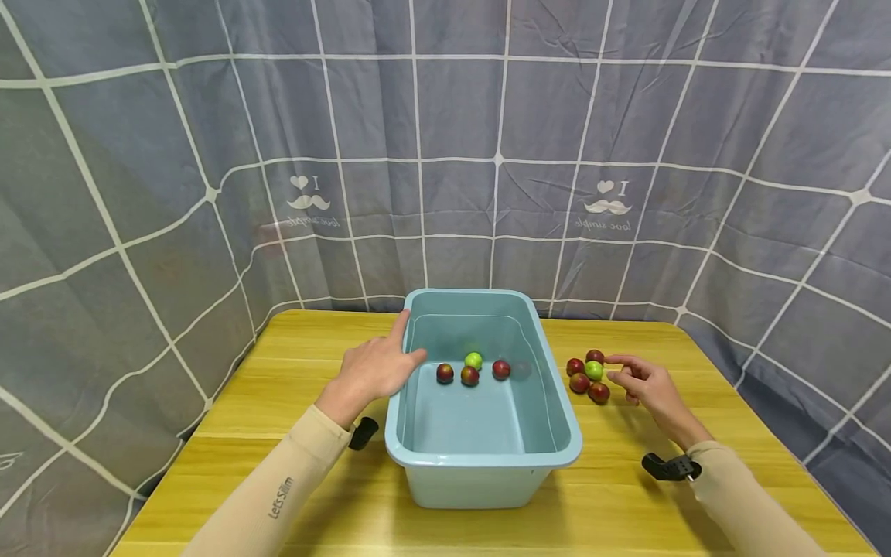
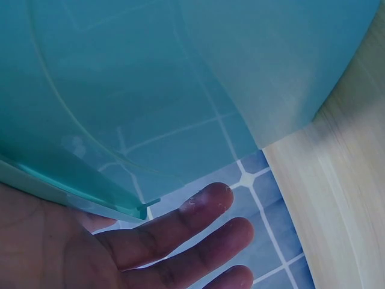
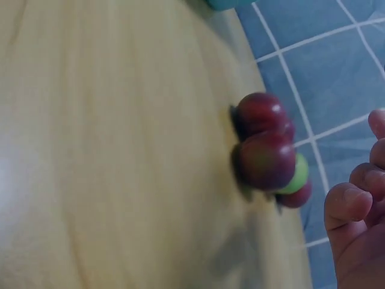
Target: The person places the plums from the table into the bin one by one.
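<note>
Nine fruits (image 1: pixel 469 377), one blue tub (image 1: pixel 480 486)
Three dark-red and one green are sitting inside; four dark-red and one green are clustering on the desk (image 1: pixel 599 495) at three o'clock. The left hand (image 1: pixel 376 367) is resting straight-fingered on the ten-o'clock rim (image 1: pixel 407 333); the empty right hand (image 1: pixel 652 390) is hovering by the cluster, thumb and forefinger parted.

Saw gridded grey curtain (image 1: pixel 459 108) at twelve o'clock; moustache prints (image 1: pixel 308 203) at ten and two; wooden table (image 1: pixel 264 371) at six.
</note>
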The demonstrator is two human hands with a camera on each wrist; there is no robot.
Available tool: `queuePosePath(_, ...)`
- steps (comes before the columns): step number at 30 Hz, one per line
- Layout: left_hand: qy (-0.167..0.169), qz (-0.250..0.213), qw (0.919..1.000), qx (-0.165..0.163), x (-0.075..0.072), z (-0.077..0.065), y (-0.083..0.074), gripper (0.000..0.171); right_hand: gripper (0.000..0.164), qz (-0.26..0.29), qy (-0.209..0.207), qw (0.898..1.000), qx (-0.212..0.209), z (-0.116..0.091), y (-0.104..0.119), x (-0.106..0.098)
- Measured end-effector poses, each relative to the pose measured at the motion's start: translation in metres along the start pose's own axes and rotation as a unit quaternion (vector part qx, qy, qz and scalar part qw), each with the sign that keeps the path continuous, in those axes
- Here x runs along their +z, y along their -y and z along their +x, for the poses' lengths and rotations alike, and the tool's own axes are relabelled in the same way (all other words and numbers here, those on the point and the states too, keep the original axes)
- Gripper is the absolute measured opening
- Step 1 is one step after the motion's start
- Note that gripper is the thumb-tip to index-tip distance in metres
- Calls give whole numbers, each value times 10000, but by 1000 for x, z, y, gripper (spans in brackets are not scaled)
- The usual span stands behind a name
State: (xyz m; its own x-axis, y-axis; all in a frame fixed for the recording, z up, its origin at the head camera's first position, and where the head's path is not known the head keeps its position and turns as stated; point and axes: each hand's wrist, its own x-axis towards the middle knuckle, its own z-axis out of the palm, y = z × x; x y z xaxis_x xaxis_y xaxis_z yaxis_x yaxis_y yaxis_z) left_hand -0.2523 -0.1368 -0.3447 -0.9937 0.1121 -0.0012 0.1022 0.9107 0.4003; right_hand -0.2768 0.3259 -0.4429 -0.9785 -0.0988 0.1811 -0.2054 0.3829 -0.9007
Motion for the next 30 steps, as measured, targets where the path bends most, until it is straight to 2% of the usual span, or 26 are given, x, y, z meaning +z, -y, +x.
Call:
queuePosePath(7,36,-9,10000,-4,0,0,-1,84,46,11,-74,9998,189,-5,-20,0)
queuePosePath(14,15,-39,10000,3,1,0,-1,84,51,496,-20,9944,935,-7,-37,0)
queuePosePath(16,9,-42,10000,10,1,0,-1,84,54,424,-32,9939,1014,-7,-40,0)
queuePosePath(30,39,-59,10000,-11,-1,-1,-1,84,51,-316,48,9955,888,-5,-42,3)
